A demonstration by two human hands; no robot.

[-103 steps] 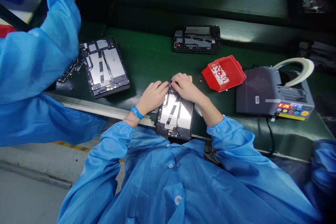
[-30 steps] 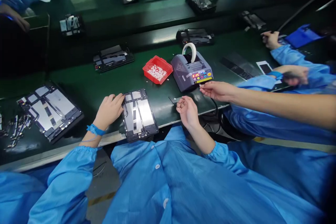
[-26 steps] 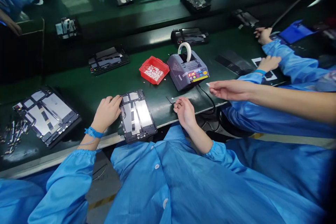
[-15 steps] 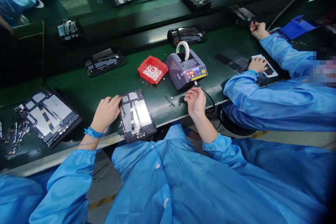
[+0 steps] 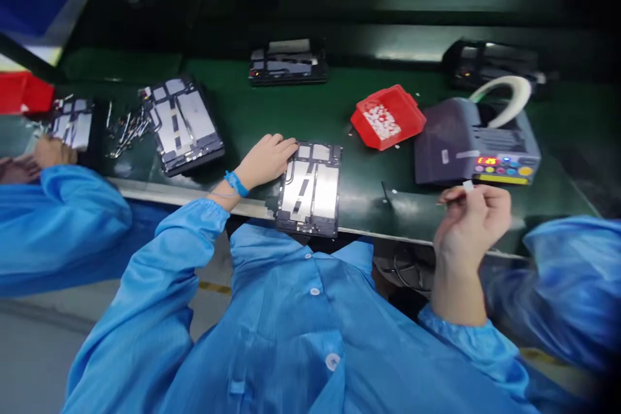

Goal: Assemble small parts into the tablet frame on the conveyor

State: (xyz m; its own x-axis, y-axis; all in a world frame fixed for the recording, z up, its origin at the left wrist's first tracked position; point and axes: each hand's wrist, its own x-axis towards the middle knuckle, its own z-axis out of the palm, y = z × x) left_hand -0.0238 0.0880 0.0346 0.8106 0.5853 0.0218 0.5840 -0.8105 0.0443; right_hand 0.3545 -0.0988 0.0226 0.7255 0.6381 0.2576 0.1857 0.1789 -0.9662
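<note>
My left hand (image 5: pixel 268 160) lies on the upper left edge of an opened tablet (image 5: pixel 325 189), fingers stretched out and thumb hidden. The tablet rests at the bench's near edge, its battery plates and dark ribbon cables facing up. At the front of a grey tape dispenser (image 5: pixel 442 142), my right hand (image 5: pixel 469 223) is closed in a pinch. A small white piece of tape (image 5: pixel 468 185) sticks up from between its fingertips. The white tape roll (image 5: pixel 518 103) stands in the top of the dispenser, above its lit display.
A red tray (image 5: pixel 410 118) of small white pieces sits left of the dispenser. A thin dark stick (image 5: pixel 385 193) lies nearby. More opened tablets (image 5: pixel 182 123) rest to the left and behind. Loose small parts (image 5: pixel 129 132) and a co-worker's hands (image 5: pixel 53 152) are further left.
The view has swung right. My right hand has moved up to the dispenser's front and now pinches a piece of tape. The left hand stays at the tablet's edge.
</note>
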